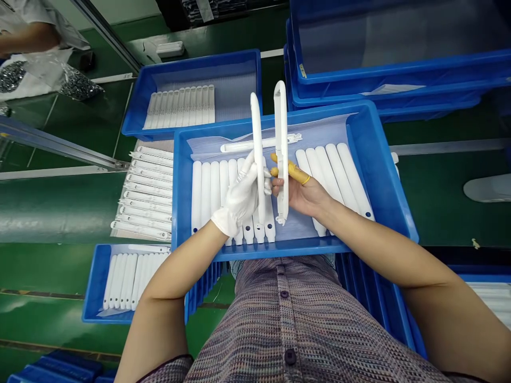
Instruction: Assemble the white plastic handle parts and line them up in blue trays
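Note:
My left hand (242, 194), in a white glove, is closed around a long white plastic part (256, 138) held upright. Close beside it, my right hand (301, 186), with yellow finger cots, grips a second white plastic part (281, 127) whose hollow, ribbed side shows. The two parts stand apart, nearly parallel, above a blue tray (393, 191). Inside that tray lie a row of white parts (205, 191) on the left and another row (339, 175) on the right. One more part (243, 146) lies crosswise at the back. Some right fingers are hidden behind the part.
Behind, a blue tray (191, 61) holds more white parts, and stacked blue trays (399, 69) stand at the back right. White strips (146, 194) lie to the left above a smaller blue tray (90, 290). Another person's arm (32, 38) shows at the upper left.

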Tool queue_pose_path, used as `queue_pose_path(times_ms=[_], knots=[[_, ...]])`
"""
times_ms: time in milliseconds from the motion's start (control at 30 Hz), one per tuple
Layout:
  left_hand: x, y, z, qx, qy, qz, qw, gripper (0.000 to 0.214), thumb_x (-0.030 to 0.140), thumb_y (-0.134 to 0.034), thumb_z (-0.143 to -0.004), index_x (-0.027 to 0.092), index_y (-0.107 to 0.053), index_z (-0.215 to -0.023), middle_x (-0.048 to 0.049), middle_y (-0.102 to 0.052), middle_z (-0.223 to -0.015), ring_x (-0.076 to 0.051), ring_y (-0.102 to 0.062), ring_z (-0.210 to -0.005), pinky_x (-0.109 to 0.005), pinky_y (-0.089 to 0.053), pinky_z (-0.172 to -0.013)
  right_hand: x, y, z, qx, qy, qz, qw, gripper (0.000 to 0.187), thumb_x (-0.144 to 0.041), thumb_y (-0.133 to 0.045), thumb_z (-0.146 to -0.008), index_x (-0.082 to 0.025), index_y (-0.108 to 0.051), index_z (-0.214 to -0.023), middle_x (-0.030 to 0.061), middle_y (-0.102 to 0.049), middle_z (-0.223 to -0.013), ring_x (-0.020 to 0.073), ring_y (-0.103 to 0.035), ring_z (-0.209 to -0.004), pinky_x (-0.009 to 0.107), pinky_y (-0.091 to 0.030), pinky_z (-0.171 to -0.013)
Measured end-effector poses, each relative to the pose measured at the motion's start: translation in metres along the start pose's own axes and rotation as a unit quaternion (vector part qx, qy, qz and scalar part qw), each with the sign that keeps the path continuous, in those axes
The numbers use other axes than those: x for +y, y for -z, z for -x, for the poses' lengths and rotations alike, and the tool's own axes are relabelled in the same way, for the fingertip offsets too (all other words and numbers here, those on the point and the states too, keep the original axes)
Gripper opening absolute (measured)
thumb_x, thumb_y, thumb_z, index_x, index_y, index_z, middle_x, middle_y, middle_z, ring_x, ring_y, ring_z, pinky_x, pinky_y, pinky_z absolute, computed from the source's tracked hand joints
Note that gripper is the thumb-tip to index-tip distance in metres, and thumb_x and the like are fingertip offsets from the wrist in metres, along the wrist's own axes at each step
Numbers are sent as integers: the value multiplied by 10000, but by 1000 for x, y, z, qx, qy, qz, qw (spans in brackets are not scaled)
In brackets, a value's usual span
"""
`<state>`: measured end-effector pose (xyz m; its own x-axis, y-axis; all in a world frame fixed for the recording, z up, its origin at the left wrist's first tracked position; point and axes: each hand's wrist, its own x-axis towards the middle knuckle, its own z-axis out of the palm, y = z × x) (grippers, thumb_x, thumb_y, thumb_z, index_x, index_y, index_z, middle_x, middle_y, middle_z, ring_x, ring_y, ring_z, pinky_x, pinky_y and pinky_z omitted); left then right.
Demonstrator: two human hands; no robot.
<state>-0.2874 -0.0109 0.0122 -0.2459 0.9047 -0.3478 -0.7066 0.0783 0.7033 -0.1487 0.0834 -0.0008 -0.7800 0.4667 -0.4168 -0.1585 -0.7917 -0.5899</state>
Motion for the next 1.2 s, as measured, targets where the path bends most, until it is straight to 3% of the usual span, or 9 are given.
queue_pose_path(times_ms=[100, 267, 367, 500, 767, 867, 1000, 1100, 1200], knots=[[-6, -3, 0, 1, -14, 16, 1000, 256, 339, -673, -990, 265, -634, -1232, 26, -642, -819, -87, -635, -659, -207, -567, -660, 1, 0, 1, 0, -18, -31, 999, 244, -311, -700, -947, -268, -670, -1185, -35, -674, -921, 78, -610, -694, 215, -617, -721], [-5, 4, -1, 3, -14, 34, 999, 266, 425, -633, -1019, 235, -651, -1204, 3, -645, -875, -72, -622, -663, -183, -571, -643, 2, 5, 1, -15, -6, -5, 1000, 372, -367, -791, -884, -260, -642, -1208, -17, -695, -986, 99, -673, -774, 226, -649, -720], [-3, 6, 0, 0, 20, 19, 1000, 274, 434, -566, -1053, 198, -673, -1142, -24, -662, -906, -92, -658, -723, -225, -611, -771, 3, 5, 2, -17, 26, -10, 999, 399, -338, -857, -818, -279, -609, -1125, -28, -710, -1020, 85, -657, -745, 174, -604, -602], [-2, 6, -1, -1, 62, 61, 996, 364, 398, -407, -1113, 183, -673, -1237, -51, -693, -943, -147, -719, -846, -317, -626, -930, 5, 3, 1, -22, 32, -55, 998, 472, -224, -891, -761, -296, -572, -1102, -51, -716, -1027, 77, -671, -787, 171, -619, -672], [-1, 2, -1, -13, 49, 162, 986, 422, 328, -430, -1110, 214, -529, -1505, -30, -712, -892, -138, -724, -755, -290, -644, -819, 5, 6, -1, -53, 2, -113, 992, 251, -266, -710, -948, -269, -577, -1161, -11, -723, -1043, 111, -712, -837, 235, -661, -738], [2, 0, 0, 7, 27, 111, 993, 451, 289, -515, -1073, 255, -511, -1522, -17, -721, -882, -133, -706, -707, -268, -632, -744, 5, 7, 1, -63, -6, -110, 992, 286, -256, -723, -929, -274, -578, -1174, -12, -726, -1035, 109, -702, -810, 223, -646, -691], [9, 5, -2, 28, -55, -13, 998, 613, 193, -622, -988, 392, -472, -1548, 19, -773, -1056, -123, -704, -733, -259, -614, -744, 4, 6, 4, -85, -10, -70, 994, 374, -294, -791, -873, -297, -587, -1186, -18, -726, -1020, 114, -682, -778, 231, -612, -634], [7, 7, 0, 14, -64, -89, 994, 625, 258, -714, -929, 351, -528, -1519, -3, -783, -1061, -165, -735, -761, -310, -637, -760, 9, 5, 7, -102, -17, -27, 994, 432, -346, -825, -847, -295, -595, -1209, -9, -726, -1015, 123, -678, -770, 247, -594, -633], [2, 2, 6, -5, -64, -163, 985, 733, 305, -856, -813, 293, -562, -1485, -19, -771, -942, -164, -698, -617, -309, -621, -623, 19, 3, 9, -124, -23, 27, 992, 482, -408, -850, -832, -259, -622, -1230, 0, -723, -932, 140, -692, -769, 269, -592, -667]])
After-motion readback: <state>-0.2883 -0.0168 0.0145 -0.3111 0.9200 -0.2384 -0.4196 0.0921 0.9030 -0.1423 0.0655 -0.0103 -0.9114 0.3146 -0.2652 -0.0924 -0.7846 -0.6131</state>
